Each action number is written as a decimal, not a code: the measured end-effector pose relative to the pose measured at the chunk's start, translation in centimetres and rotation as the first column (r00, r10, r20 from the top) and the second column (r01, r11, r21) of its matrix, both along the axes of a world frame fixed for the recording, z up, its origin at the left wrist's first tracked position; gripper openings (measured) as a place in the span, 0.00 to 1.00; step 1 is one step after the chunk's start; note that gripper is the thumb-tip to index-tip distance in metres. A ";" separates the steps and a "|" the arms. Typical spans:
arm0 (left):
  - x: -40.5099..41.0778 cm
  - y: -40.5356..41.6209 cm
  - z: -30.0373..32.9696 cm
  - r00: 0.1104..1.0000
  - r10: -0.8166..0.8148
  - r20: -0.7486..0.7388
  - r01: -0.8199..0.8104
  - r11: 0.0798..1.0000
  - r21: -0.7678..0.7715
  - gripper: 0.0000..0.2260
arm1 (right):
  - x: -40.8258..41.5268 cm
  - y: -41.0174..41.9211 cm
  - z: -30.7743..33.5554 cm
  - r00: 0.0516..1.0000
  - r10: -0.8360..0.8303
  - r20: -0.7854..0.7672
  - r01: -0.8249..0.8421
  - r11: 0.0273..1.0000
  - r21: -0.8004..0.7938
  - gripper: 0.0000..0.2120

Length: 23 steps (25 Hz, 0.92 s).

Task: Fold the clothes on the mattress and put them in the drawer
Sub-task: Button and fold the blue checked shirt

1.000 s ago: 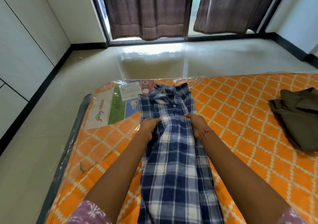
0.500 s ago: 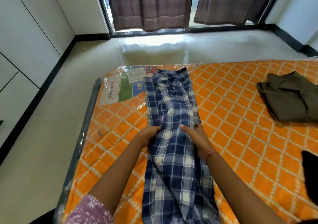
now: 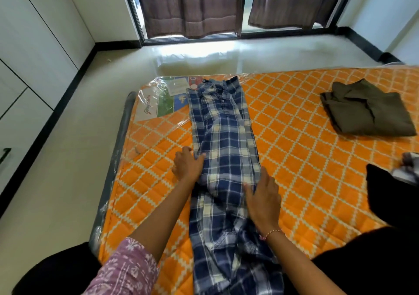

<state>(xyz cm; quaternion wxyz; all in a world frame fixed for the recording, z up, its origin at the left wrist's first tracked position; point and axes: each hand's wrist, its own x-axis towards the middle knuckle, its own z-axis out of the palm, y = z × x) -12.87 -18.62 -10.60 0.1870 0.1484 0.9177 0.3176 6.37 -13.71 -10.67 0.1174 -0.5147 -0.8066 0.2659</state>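
Room: pale glossy floor [image 3: 68, 204], white cabinet fronts [image 3: 27, 52] along the left wall, black skirting.

Surface: mattress [image 3: 294, 158], orange with a white lattice print, sealed in clear plastic wrap, laid directly on the floor.

Item 1, nearest: lilac patterned sleeve [image 3: 127, 269], seen on the left forearm at the lower edge.

Item 2: blue-and-white plaid shirt [image 3: 226, 140], folded lengthwise into a narrow strip, laid along the mattress near its left side, collar end pointed toward the window, lower end bunched and creased nearest the person.

Item 3: right hand [image 3: 264, 200], a pink beaded bracelet [image 3: 271, 233] worn at the wrist. Grip released; fingers are laid flat and pressed on the shirt's right edge.

Item 4: left hand [image 3: 187, 165], placed at the shirt's left edge. Fingertips are tucked against the fabric fold; whether the cloth is pinched cannot be told.

Item 5: black garment [image 3: 390, 192], partly cut off at the right edge of the mattress.

Item 6: olive-green garment [image 3: 365, 111], loosely folded, well apart from the shirt on the far right of the mattress.

Item 7: printed brand label [image 3: 158, 104], under the plastic at the far left corner, just beside the collar.

Item 8, farthest: brown curtains [image 3: 192, 4], hung over a dark-framed window.
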 end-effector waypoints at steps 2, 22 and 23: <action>2.6 0.4 -0.2 0.962 -0.159 -0.223 0.136 0.984 -0.118 0.26 | 0.9 -1.5 -0.7 0.957 0.236 0.171 -0.272 0.933 0.236 0.33; 10.3 -7.5 -5.4 0.683 -0.721 -0.121 0.604 0.650 -0.461 0.42 | 1.1 0.0 -4.1 0.664 0.601 0.445 -0.627 0.771 -0.106 0.32; 10.3 -7.8 -5.3 0.681 -0.723 -0.111 0.611 0.646 -0.459 0.43 | 1.8 0.1 -4.9 0.673 0.585 0.454 -0.615 0.783 -0.097 0.33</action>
